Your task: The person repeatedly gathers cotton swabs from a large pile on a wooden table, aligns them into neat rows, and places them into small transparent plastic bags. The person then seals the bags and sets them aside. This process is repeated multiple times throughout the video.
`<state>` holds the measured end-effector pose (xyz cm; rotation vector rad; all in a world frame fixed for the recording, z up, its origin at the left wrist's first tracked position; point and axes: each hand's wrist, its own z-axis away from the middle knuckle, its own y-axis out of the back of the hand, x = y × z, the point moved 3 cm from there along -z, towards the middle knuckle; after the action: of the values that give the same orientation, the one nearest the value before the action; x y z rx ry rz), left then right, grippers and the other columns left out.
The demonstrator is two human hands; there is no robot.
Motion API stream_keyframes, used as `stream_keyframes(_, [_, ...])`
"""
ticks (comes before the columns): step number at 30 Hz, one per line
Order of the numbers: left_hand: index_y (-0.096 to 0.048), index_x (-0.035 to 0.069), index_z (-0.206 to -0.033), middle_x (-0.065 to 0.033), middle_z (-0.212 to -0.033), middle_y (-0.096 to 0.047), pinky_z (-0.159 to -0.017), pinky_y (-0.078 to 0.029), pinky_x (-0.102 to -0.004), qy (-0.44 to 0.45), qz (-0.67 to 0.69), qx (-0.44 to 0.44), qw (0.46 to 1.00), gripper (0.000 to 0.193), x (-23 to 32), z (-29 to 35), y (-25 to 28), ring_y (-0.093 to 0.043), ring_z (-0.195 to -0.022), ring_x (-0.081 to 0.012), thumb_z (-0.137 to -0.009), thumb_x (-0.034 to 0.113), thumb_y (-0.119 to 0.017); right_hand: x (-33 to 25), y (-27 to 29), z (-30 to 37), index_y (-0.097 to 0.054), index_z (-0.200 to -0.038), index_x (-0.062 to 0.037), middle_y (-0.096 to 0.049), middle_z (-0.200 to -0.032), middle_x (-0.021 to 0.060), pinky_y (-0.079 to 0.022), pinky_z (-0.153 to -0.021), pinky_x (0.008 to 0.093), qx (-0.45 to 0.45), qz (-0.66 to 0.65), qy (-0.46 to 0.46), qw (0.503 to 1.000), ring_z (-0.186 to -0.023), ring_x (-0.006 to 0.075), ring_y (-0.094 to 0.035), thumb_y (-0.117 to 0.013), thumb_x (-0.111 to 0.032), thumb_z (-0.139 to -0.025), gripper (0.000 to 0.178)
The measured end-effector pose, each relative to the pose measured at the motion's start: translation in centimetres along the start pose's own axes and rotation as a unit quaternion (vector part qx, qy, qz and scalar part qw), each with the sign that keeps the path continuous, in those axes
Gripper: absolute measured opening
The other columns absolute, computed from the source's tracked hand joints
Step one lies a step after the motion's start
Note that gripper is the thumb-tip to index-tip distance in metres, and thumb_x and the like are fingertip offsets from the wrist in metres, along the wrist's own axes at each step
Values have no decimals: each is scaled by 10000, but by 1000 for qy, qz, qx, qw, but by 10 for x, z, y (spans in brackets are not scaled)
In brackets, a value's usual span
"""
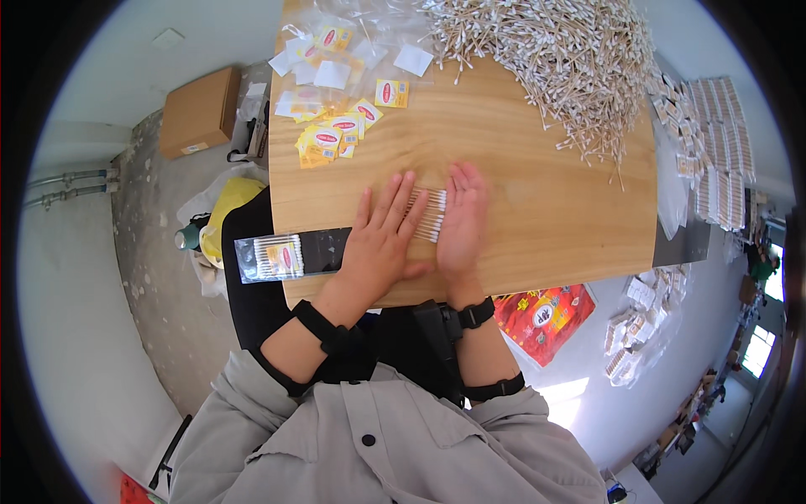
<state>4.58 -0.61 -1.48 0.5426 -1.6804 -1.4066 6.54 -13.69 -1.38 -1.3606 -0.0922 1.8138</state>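
- Swabs [430, 216]: small flat row on the desk [546, 214], near the front edge, between both hands. Sticks running crosswise, right-end tips lined up, left ends hidden under fingers.
- Left hand [388, 227]: palm down, flattened, fingers long and slightly spread, thumb out toward the right hand. Laid over the left part of the swabs, not curled round them.
- Right hand [463, 223]: fingers straight and close together, turned partly on edge, just right of the swab tips. Slightly blurred; cannot tell if touching the tips. Nothing visibly gripped.
- Dark strip [323, 250]: left of the left hand, reaching close to its wrist.
- Clear pack [280, 257]: at the strip's left end, overhanging the desk's left edge. Swabs plus a yellow label inside.
- Yellow cards [323, 144]: loose overlapping pile, far left of the desk; one card [392, 93] just apart from it.
- Clear bags [378, 21]: crumpled, behind the cards, white slips [333, 74] among them.
- Swab heap [554, 59]: big, tangled, far right, well apart from both hands.
- Finished-looking packs [720, 143]: stacked in rows beyond the desk's right edge.
- Red bag [546, 322]: below the front edge, right of the right forearm.
- Cardboard box [199, 112]: on the floor, left.
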Motion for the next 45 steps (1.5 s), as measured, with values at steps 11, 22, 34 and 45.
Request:
stream_keyframes(11, [-348,52,-1489,-181,-1544,-316,-1169,-211,-530,12,37,54,998,948,-3,-5,4,-300,-1433,-344,-723,391,-793,6,34,7,-363,-1397,58,-438,-1387,196,-284,-1182,415,-71,83,140,984,-1358,290,-402,-354,-215,-1060,434])
stream_keyframes(22, [-305,-9,-1497,-218,-1577,-250,-1176,-219,-516,70,62,68,993,952,1,5,5,-239,-1469,-366,-757,367,-771,24,40,-8,-330,-1426,42,-417,-1418,184,-231,-1197,402,-96,115,165,975,-1383,285,-360,-284,-355,-1077,530])
stream_keyframes(34, [-295,-26,-1499,-197,-1598,-224,-1200,-153,-501,106,-32,7,994,961,2,31,6,-192,-1497,-326,-795,495,-691,48,6,24,-313,-1449,35,-374,-1472,176,-208,-1201,381,-170,171,124,963,-1395,259,-343,-272,-372,-1077,553])
stream_keyframes(45, [-281,-33,-1497,-212,-1593,-224,-1186,-157,-538,155,7,35,987,1085,-11,60,14,-192,-1497,-328,-707,536,-761,26,-9,20,-650,-1102,-80,-574,-1036,106,-503,-792,332,-180,505,204,819,-913,219,-605,-669,-104,-875,230])
